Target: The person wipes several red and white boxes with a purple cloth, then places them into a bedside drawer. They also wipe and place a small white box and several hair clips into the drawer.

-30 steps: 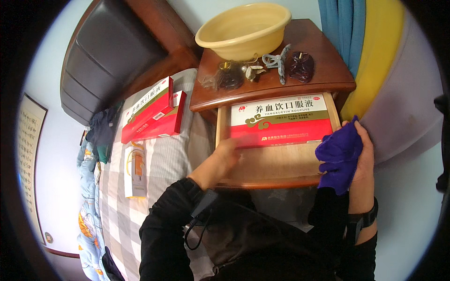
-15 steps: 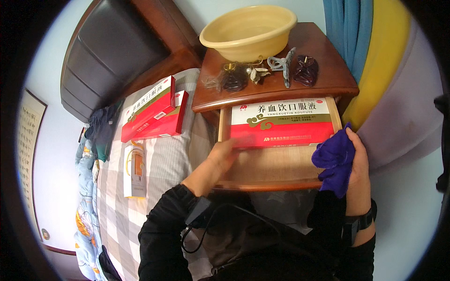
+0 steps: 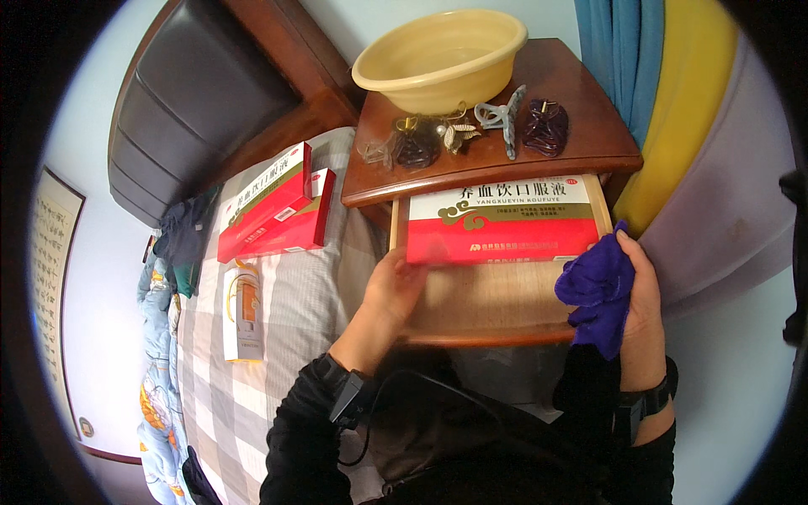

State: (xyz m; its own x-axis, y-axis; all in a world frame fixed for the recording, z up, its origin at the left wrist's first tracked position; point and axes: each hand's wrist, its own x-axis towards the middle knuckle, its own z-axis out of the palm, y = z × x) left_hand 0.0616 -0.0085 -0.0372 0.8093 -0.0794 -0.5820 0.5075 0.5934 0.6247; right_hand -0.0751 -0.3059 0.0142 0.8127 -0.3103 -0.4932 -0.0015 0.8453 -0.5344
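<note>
- Deeper under the worktop (image 3: 593,105) slides the red-and-white box (image 3: 505,231)!
- It lies toward twelve o'clock in the drawer (image 3: 488,303).
- Left hand (image 3: 392,290) at its seven o'clock corner, fingers blurred, can't tell if gripping.
- Right hand (image 3: 645,299), drawer's four o'clock: fingers clutching purple cloth (image 3: 598,282)!

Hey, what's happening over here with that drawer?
A person is at an open drawer with a red box lying in it. Their left hand is at the box's near left corner, its fingertips blurred. Their right hand holds a purple cloth by the drawer's right side. A yellow basin stands on the nightstand above.
</note>
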